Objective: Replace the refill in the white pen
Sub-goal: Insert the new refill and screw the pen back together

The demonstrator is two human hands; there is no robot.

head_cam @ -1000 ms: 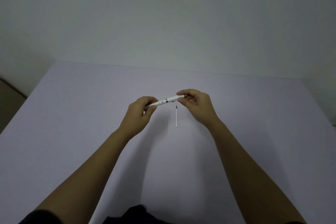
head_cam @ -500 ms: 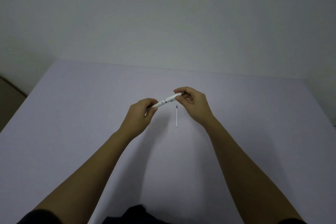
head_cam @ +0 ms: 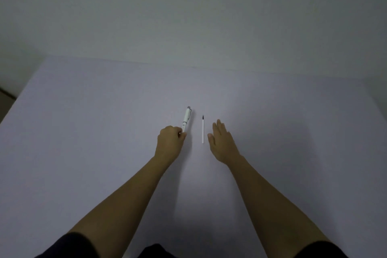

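Near the middle of the desk, the left hand pinches the lower end of the pen. Just beside it a refill lies loose, then the right hand, open and empty. The pen looks assembled, so the swap is probably done.

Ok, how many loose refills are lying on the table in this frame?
1. The refill lies on the table between the hands, beside the white pen that the left hand holds. Any refill inside the pen would be hidden.
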